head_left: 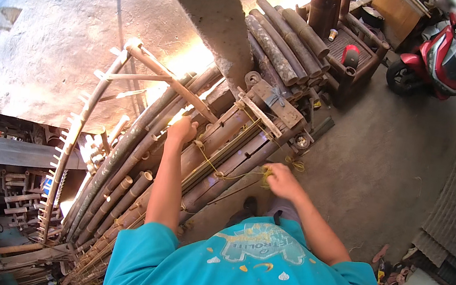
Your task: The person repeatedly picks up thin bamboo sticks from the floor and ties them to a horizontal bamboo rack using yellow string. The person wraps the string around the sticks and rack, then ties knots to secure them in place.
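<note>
My right hand (285, 182) is closed on a small bundle of yellow-green string (266, 176). From it a strand runs left to thick bamboo poles (213, 189) in front of me and passes around them. Over the poles my left hand (183, 130) is closed; what its fingers hold, if anything, is hidden. Thin split strips (232, 148) lie lengthwise between the thick poles. At their far end a wooden block (277, 106) sits across the poles, with dark cord wrapped over it.
A tall bamboo rack with pegs (71, 138) leans at the left. Cut bamboo lengths (288, 43) are stacked beyond the block, beside a bamboo chair (358, 44). A red scooter (441, 59) stands at the far right, and corrugated sheets (455, 186) lie along the right side.
</note>
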`<state>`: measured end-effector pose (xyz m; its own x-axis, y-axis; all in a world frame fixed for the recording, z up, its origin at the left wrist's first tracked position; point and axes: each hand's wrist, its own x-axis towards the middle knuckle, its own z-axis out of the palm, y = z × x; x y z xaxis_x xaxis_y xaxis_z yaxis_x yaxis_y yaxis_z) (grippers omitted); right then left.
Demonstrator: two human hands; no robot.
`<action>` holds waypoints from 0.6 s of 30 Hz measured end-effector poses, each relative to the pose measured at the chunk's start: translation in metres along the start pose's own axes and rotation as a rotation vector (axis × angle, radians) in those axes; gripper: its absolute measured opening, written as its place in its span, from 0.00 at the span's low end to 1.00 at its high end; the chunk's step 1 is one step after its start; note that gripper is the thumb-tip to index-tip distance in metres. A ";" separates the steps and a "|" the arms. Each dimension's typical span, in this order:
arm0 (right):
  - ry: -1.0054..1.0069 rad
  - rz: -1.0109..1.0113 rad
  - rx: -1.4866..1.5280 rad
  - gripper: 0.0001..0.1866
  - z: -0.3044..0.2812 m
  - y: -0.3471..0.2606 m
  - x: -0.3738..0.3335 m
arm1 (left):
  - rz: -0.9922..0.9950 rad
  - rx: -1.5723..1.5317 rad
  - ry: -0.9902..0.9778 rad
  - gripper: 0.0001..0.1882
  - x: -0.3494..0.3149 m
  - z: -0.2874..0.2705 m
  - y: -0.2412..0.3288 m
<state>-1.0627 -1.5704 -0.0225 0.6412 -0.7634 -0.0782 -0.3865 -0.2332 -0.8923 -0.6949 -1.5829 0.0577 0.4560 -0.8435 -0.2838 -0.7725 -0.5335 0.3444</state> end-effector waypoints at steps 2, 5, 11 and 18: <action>-0.010 0.479 0.431 0.22 -0.007 0.032 0.012 | 0.043 0.178 0.162 0.14 -0.012 -0.003 0.054; 0.484 0.626 1.648 0.14 -0.040 -0.023 0.035 | 0.189 -0.166 0.028 0.14 -0.033 0.062 0.105; 0.064 -0.383 1.460 0.12 -0.045 -0.192 0.078 | 0.108 -0.013 0.342 0.06 -0.047 0.122 0.136; -1.050 -0.562 -0.200 0.38 -0.028 -0.242 0.193 | 0.273 -0.411 0.307 0.09 -0.043 0.124 0.124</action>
<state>-0.8643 -1.6781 0.1907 0.9431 0.3147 -0.1075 0.0829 -0.5356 -0.8404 -0.8649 -1.6052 0.0016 0.4189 -0.9007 0.1155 -0.6730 -0.2226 0.7054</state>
